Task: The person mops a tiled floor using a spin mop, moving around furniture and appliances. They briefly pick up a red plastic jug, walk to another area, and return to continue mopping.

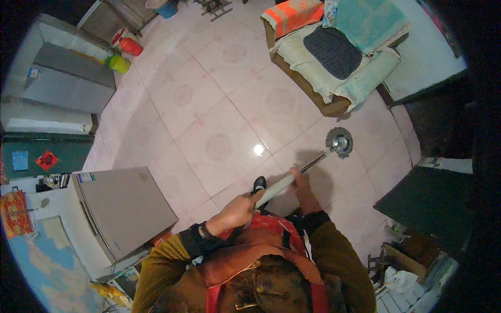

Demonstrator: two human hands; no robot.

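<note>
Both of my hands are wrapped around the pole of a mop (275, 191), which slants from my waist out to the right. Closest to my body, my left hand (237, 213) grips the pale upper part of the pole. My right hand (302, 183) closes on it farther along, where the thinner metal part begins. At the far end, the round mop head (340, 142), a shiny disc ringed by grey fringe, lies on the tiled floor (224, 120).
An armchair (297, 78) with covers and a dark cushion stands beyond the mop head. A small fridge (125, 208) is at left, a grey cabinet (73, 78) behind it. A dark green door (433, 201) stands at right. A yellow-green container (119, 63) sits far left.
</note>
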